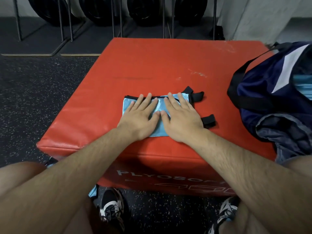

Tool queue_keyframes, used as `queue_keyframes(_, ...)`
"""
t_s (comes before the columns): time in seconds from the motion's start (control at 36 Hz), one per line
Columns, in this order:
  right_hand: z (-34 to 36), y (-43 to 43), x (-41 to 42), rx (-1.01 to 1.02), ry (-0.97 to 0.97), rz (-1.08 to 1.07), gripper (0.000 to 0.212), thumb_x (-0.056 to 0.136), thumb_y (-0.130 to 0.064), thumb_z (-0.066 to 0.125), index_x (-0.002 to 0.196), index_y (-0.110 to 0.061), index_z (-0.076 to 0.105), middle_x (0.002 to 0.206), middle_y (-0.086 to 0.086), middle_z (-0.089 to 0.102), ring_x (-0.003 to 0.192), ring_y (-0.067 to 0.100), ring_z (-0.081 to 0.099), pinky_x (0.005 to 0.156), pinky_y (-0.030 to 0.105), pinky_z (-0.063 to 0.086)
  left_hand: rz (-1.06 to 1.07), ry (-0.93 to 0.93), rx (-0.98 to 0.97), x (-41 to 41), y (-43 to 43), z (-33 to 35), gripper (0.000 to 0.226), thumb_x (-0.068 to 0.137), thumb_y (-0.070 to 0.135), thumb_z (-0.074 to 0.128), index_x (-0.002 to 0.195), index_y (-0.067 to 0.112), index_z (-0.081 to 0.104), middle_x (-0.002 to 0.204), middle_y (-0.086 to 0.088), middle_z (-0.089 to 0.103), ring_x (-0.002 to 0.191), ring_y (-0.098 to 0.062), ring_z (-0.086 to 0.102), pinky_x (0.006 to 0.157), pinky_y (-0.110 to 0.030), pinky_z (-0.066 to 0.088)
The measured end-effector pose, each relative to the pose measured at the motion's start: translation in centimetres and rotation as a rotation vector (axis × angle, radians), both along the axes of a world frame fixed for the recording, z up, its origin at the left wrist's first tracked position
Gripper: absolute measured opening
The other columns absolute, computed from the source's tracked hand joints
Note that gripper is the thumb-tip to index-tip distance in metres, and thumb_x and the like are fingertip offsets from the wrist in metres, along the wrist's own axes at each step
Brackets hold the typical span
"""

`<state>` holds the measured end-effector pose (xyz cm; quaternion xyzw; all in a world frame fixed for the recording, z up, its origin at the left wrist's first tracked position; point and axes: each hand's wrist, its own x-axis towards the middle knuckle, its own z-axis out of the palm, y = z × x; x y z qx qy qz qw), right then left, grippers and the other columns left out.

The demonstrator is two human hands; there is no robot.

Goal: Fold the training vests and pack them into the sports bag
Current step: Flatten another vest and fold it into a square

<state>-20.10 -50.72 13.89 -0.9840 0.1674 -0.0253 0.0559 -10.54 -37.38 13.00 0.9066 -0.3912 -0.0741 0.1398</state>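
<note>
Both my hands lie flat, fingers straight, on the folded blue vest (158, 130): left hand (140, 114), right hand (180, 115), thumbs almost touching. It sits on the near part of the red box (152, 65). To the right is the dark blue bag (263, 92), with maybe another blue vest inside.

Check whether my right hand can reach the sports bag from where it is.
Probably yes: the right hand lies flat on the folded vest, and the bag sits close to its right on the same red box, only the vest's straps between.
</note>
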Motion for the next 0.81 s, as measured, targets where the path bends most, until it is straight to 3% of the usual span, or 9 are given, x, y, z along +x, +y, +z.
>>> queue_keyframes(0.28, 0.1, -0.9, -0.9, 0.032, 0.000, -0.029, 0.068, 0.103, -0.051, 0.018, 0.159, -0.014, 0.007, 0.167, -0.001, -0.002, 0.153, 0.016, -0.006, 0.125, 0.036, 0.000, 0.068, -0.015, 0.100, 2.9, 2.2, 0.4, 0.054, 0.102, 0.053, 0.014, 0.155, 0.043, 0.005, 0.163, 0.017, -0.006, 0.148, -0.002, -0.011, 0.120, -0.041, -0.012)
queue_keyframes(0.39, 0.5, -0.5, -0.9, -0.082, 0.030, -0.018, 0.067, 0.105, -0.048, 0.016, 0.158, -0.007, 0.010, 0.167, 0.008, 0.003, 0.153, 0.026, -0.004, 0.124, 0.041, 0.001, 0.111, -0.022, 0.116, 3.9, 2.7, 0.8, 0.054, 0.104, 0.048, 0.012, 0.157, 0.036, 0.006, 0.164, 0.016, 0.000, 0.151, -0.009, -0.005, 0.121, -0.041, -0.009)
queue_keyframes(0.44, 1.1, 0.1, -1.0, -0.221, -0.041, 0.031, 0.063, 0.105, -0.043, 0.025, 0.154, -0.003, 0.025, 0.164, 0.014, 0.018, 0.152, 0.034, 0.008, 0.123, 0.045, 0.011, 0.126, -0.136, 0.053, 4.1, 2.8, 0.8, 0.053, 0.105, 0.042, 0.020, 0.157, 0.026, 0.019, 0.164, 0.009, 0.015, 0.152, -0.016, 0.002, 0.122, -0.041, -0.005)
queue_keyframes(0.5, 1.8, 1.2, -1.2, -0.297, -0.189, 0.140, 0.057, 0.099, -0.041, 0.043, 0.144, -0.006, 0.048, 0.151, 0.013, 0.044, 0.139, 0.037, 0.037, 0.110, 0.046, 0.034, 0.109, -0.287, -0.084, 4.0, 2.9, 1.0, 0.048, 0.104, 0.030, 0.034, 0.150, 0.017, 0.038, 0.157, 0.000, 0.036, 0.150, -0.026, 0.016, 0.122, -0.043, 0.005)
queue_keyframes(0.56, 2.0, 2.5, -1.4, -0.269, -0.285, 0.314, 0.054, 0.090, -0.046, 0.051, 0.133, -0.014, 0.057, 0.132, 0.004, 0.059, 0.115, 0.031, 0.051, 0.088, 0.045, 0.043, 0.013, -0.316, -0.170, 3.9, 2.8, 1.1, 0.045, 0.098, 0.023, 0.041, 0.141, 0.015, 0.050, 0.146, -0.005, 0.050, 0.143, -0.031, 0.033, 0.118, -0.048, 0.020)
queue_keyframes(0.64, 1.5, 4.2, -2.0, -0.221, -0.302, 0.443, 0.050, 0.085, -0.050, 0.060, 0.126, -0.021, 0.062, 0.111, -0.002, 0.063, 0.100, 0.026, 0.054, 0.074, 0.040, 0.045, -0.082, -0.230, -0.171, 3.8, 2.8, 1.3, 0.039, 0.091, 0.027, 0.043, 0.127, 0.020, 0.058, 0.127, -0.003, 0.061, 0.117, -0.031, 0.057, 0.097, -0.044, 0.039)
queue_keyframes(0.72, 0.7, 4.0, -2.1, -0.272, -0.324, 0.471, 0.030, 0.088, -0.043, 0.064, 0.110, -0.024, 0.069, 0.097, -0.005, 0.064, 0.092, 0.024, 0.057, 0.068, 0.036, 0.044, -0.054, -0.287, -0.135, 3.9, 2.6, 1.4, 0.024, 0.095, 0.024, 0.051, 0.117, 0.026, 0.061, 0.113, 0.002, 0.062, 0.105, -0.028, 0.057, 0.082, -0.038, 0.037)
queue_keyframes(0.81, 0.5, 2.4, -2.2, -0.288, -0.326, 0.481, 0.011, 0.088, -0.032, 0.065, 0.096, -0.023, 0.068, 0.094, -0.005, 0.062, 0.088, 0.025, 0.056, 0.067, 0.038, 0.042, -0.007, -0.352, -0.116, 4.3, 2.6, 1.7, 0.019, 0.092, 0.021, 0.055, 0.109, 0.025, 0.063, 0.106, 0.001, 0.062, 0.101, -0.029, 0.056, 0.080, -0.038, 0.035)
